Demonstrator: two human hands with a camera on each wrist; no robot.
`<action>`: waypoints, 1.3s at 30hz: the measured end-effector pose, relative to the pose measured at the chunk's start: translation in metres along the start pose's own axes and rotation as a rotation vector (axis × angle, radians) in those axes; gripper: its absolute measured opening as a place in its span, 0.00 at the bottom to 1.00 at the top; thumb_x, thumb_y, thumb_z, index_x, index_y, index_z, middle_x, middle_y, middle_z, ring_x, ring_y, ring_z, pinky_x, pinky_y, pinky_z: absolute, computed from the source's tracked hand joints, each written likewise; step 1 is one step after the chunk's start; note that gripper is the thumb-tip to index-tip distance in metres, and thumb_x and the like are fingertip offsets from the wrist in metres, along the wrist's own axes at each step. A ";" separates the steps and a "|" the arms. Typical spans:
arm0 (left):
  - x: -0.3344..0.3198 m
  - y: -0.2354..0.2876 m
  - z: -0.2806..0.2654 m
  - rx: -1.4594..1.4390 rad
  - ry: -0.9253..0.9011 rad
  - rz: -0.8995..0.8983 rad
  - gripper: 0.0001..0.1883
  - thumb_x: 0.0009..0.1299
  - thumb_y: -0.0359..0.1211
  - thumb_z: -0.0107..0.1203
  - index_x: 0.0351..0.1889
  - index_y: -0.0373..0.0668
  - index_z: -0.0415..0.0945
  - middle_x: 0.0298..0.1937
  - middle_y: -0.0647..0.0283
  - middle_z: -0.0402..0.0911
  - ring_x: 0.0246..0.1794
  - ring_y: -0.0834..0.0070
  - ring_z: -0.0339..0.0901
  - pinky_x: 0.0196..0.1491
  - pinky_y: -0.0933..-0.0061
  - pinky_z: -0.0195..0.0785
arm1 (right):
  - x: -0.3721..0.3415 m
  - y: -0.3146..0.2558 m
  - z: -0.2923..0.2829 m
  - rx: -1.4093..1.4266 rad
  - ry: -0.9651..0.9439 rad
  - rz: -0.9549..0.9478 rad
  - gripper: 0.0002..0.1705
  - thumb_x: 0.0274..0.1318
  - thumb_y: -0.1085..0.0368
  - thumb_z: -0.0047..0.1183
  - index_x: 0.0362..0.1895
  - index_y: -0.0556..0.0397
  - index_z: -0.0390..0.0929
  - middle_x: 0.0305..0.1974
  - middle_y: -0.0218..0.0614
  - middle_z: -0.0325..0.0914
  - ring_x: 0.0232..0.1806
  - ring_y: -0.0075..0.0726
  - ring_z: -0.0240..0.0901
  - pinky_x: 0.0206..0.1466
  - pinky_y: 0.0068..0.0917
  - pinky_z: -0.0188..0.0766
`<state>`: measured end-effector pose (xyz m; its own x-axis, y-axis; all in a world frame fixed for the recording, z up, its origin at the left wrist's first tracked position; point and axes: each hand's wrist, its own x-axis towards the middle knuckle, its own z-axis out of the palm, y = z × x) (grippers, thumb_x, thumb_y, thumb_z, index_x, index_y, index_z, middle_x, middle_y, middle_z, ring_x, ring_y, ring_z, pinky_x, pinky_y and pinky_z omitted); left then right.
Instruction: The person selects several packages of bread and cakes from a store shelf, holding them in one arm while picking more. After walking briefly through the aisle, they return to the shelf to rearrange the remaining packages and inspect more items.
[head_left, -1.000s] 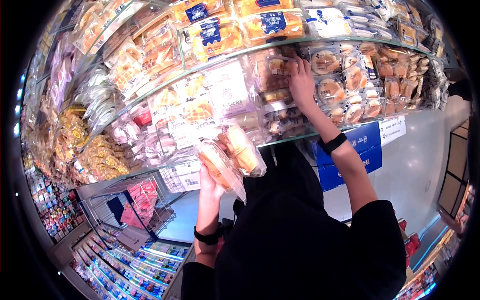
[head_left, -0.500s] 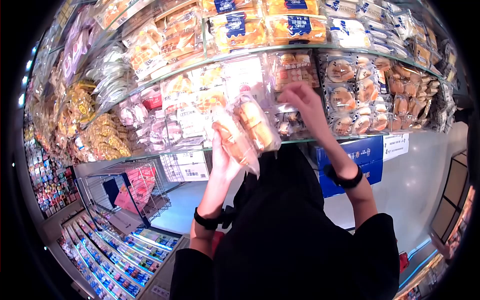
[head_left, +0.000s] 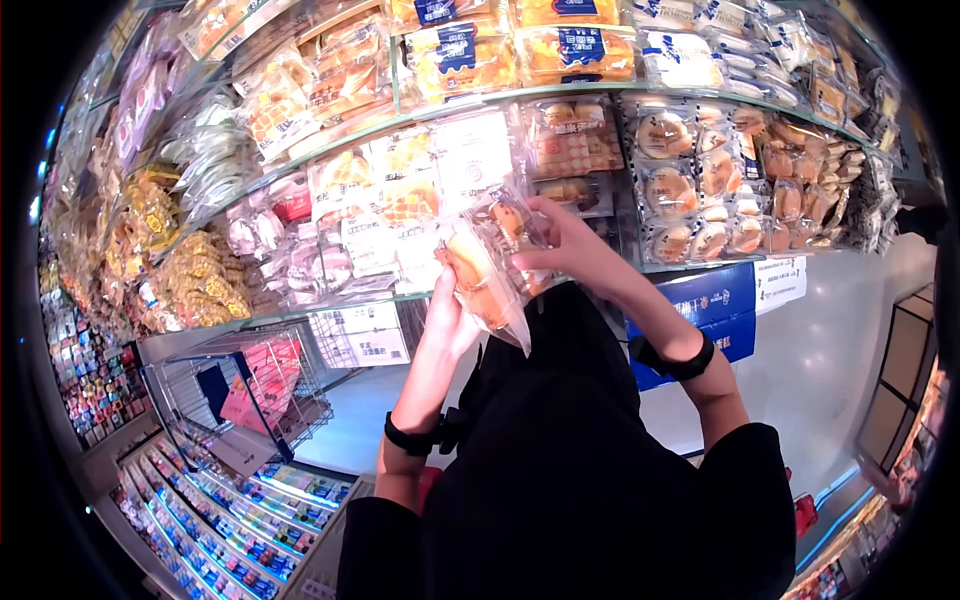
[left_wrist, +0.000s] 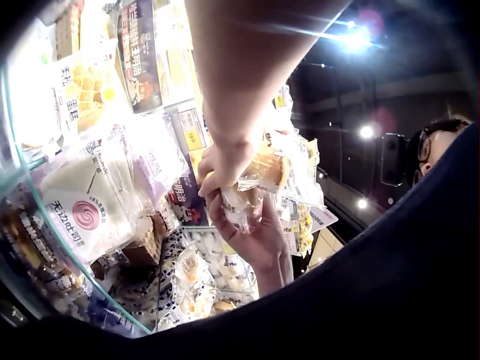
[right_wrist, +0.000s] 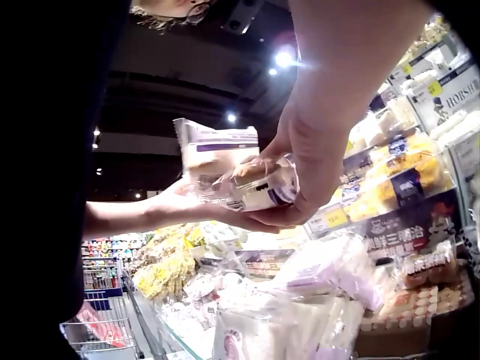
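In the head view my left hand (head_left: 452,315) holds a bread roll in a clear wrapper (head_left: 472,270) just in front of the shelf. A second wrapped bread (head_left: 508,218) sits right beside it, overlapping its upper right side. My right hand (head_left: 565,245) grips this second bread from the right, fingers and thumb curled round its wrapper. The right wrist view shows the right hand (right_wrist: 319,161) round one clear pack (right_wrist: 270,184), with the other pack (right_wrist: 217,154) standing behind it. In the left wrist view both hands meet at the packs (left_wrist: 262,169).
Glass-edged shelves (head_left: 330,145) are crowded with wrapped breads and cakes. A pack of small round cakes (head_left: 572,140) lies beyond the right hand. A wire cart (head_left: 235,390) stands at the lower left, and a blue box (head_left: 700,310) is below the shelf at right.
My right hand has left the small-cake packs on the shelf and come down and left to the breads, taking hold of the second one. The left hand has kept its bread.
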<state>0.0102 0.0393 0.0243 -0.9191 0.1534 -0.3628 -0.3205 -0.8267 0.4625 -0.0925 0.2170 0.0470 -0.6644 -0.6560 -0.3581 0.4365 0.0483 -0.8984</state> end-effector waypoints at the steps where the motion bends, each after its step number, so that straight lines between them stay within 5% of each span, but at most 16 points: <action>1: -0.003 -0.002 -0.013 0.002 0.067 0.013 0.36 0.61 0.53 0.51 0.62 0.46 0.54 0.63 0.58 0.58 0.62 0.63 0.58 0.62 0.55 0.54 | 0.002 0.000 -0.008 0.021 -0.031 0.115 0.30 0.44 0.69 0.59 0.53 0.54 0.60 0.43 0.36 0.71 0.38 0.23 0.70 0.44 0.24 0.67; 2: -0.002 0.003 -0.003 0.003 0.061 0.013 0.36 0.61 0.53 0.51 0.62 0.46 0.54 0.63 0.58 0.58 0.62 0.63 0.58 0.62 0.55 0.54 | 0.002 -0.002 -0.020 0.050 0.014 0.032 0.29 0.44 0.68 0.58 0.51 0.55 0.60 0.41 0.38 0.72 0.36 0.22 0.71 0.41 0.22 0.68; 4: 0.000 0.016 0.024 0.107 -0.039 0.263 0.37 0.59 0.54 0.52 0.61 0.46 0.55 0.64 0.58 0.56 0.64 0.63 0.55 0.62 0.54 0.54 | 0.014 -0.003 -0.051 -0.452 0.313 0.017 0.29 0.42 0.69 0.58 0.51 0.54 0.61 0.38 0.40 0.73 0.36 0.30 0.73 0.41 0.27 0.69; 6: -0.005 0.020 0.016 0.079 -0.049 0.260 0.37 0.59 0.56 0.51 0.61 0.46 0.55 0.64 0.56 0.54 0.64 0.61 0.53 0.63 0.54 0.53 | 0.034 0.016 -0.084 -1.131 0.439 -0.324 0.24 0.39 0.68 0.55 0.45 0.55 0.66 0.32 0.42 0.73 0.36 0.47 0.72 0.41 0.37 0.69; 7: -0.009 0.020 0.012 0.093 -0.004 0.239 0.37 0.59 0.56 0.50 0.61 0.46 0.55 0.64 0.55 0.55 0.64 0.61 0.54 0.63 0.54 0.53 | 0.053 0.031 -0.102 -1.131 0.443 -0.326 0.24 0.39 0.68 0.55 0.45 0.55 0.66 0.32 0.42 0.73 0.36 0.47 0.72 0.41 0.37 0.69; 9: -0.014 0.015 0.008 0.118 0.068 0.201 0.38 0.59 0.58 0.48 0.61 0.46 0.55 0.63 0.53 0.56 0.62 0.61 0.56 0.62 0.54 0.53 | 0.086 0.057 -0.129 -1.472 0.365 -0.646 0.21 0.38 0.69 0.54 0.43 0.53 0.69 0.35 0.39 0.70 0.44 0.47 0.67 0.46 0.40 0.63; 12: -0.019 0.010 0.009 0.207 0.002 0.178 0.37 0.61 0.57 0.48 0.61 0.44 0.55 0.62 0.54 0.57 0.62 0.61 0.56 0.61 0.55 0.55 | 0.093 0.047 -0.126 -1.618 0.555 -0.771 0.20 0.38 0.69 0.54 0.43 0.51 0.71 0.39 0.38 0.69 0.47 0.42 0.63 0.48 0.38 0.60; 13: -0.021 0.007 0.011 0.202 0.035 0.198 0.30 0.63 0.58 0.42 0.51 0.45 0.65 0.55 0.55 0.63 0.57 0.62 0.60 0.60 0.53 0.55 | 0.093 0.047 -0.124 -1.615 0.553 -0.768 0.20 0.38 0.69 0.54 0.43 0.51 0.71 0.39 0.38 0.69 0.47 0.42 0.63 0.48 0.38 0.60; 16: -0.022 0.004 0.000 0.128 0.068 0.126 0.27 0.64 0.56 0.42 0.49 0.44 0.64 0.46 0.60 0.66 0.48 0.67 0.64 0.55 0.57 0.61 | 0.088 0.058 -0.122 -1.570 0.572 -0.592 0.25 0.37 0.66 0.57 0.45 0.50 0.70 0.44 0.39 0.66 0.50 0.44 0.61 0.51 0.35 0.60; 17: -0.019 0.004 -0.009 0.014 -0.062 0.104 0.30 0.66 0.53 0.43 0.58 0.41 0.59 0.50 0.60 0.68 0.50 0.66 0.69 0.56 0.57 0.60 | 0.088 0.059 -0.123 -1.543 0.604 -0.643 0.24 0.37 0.66 0.57 0.45 0.51 0.69 0.44 0.39 0.66 0.49 0.45 0.61 0.51 0.36 0.60; 24: -0.019 0.005 -0.009 -0.051 0.034 0.048 0.27 0.68 0.51 0.39 0.56 0.40 0.60 0.48 0.60 0.71 0.47 0.67 0.70 0.52 0.60 0.65 | 0.062 0.053 -0.115 -1.402 0.701 -0.871 0.14 0.42 0.68 0.53 0.38 0.54 0.70 0.40 0.40 0.68 0.44 0.44 0.64 0.45 0.34 0.64; 26: -0.018 0.005 0.012 0.067 0.335 0.015 0.26 0.67 0.53 0.39 0.52 0.42 0.61 0.35 0.64 0.66 0.36 0.74 0.65 0.42 0.67 0.66 | 0.045 0.064 -0.105 -1.336 0.710 -0.737 0.11 0.43 0.68 0.52 0.35 0.55 0.70 0.36 0.41 0.70 0.40 0.44 0.67 0.41 0.34 0.66; 29: -0.019 0.001 -0.001 0.091 0.192 0.045 0.27 0.67 0.53 0.39 0.53 0.42 0.60 0.35 0.65 0.66 0.35 0.74 0.65 0.39 0.71 0.65 | 0.044 0.120 -0.105 -1.348 0.594 -0.350 0.06 0.47 0.66 0.48 0.27 0.56 0.69 0.24 0.44 0.73 0.28 0.46 0.72 0.30 0.39 0.71; 31: -0.019 -0.001 0.002 0.098 0.211 0.036 0.27 0.67 0.53 0.40 0.54 0.41 0.60 0.35 0.65 0.66 0.35 0.75 0.65 0.38 0.72 0.64 | 0.048 0.163 -0.115 -1.435 0.217 0.223 0.10 0.44 0.66 0.48 0.33 0.56 0.73 0.28 0.46 0.73 0.36 0.47 0.73 0.40 0.40 0.71; 36: -0.024 -0.001 -0.005 0.135 0.234 0.045 0.28 0.67 0.54 0.39 0.54 0.42 0.60 0.34 0.65 0.65 0.35 0.75 0.64 0.37 0.72 0.63 | 0.062 0.247 -0.144 -1.649 0.166 0.066 0.05 0.44 0.66 0.48 0.25 0.51 0.76 0.26 0.38 0.76 0.36 0.44 0.74 0.40 0.37 0.72; 39: -0.029 -0.002 -0.025 -0.049 0.064 0.055 0.24 0.67 0.47 0.43 0.54 0.40 0.61 0.44 0.59 0.72 0.41 0.68 0.73 0.45 0.64 0.68 | 0.068 0.256 -0.137 -1.843 0.069 0.066 0.06 0.44 0.65 0.49 0.23 0.48 0.79 0.25 0.35 0.76 0.37 0.40 0.74 0.39 0.35 0.72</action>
<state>0.0428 0.0227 0.0134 -0.9180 0.0740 -0.3895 -0.2573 -0.8587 0.4433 -0.1091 0.2876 -0.2421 -0.7172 -0.5933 -0.3655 -0.6453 0.7634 0.0272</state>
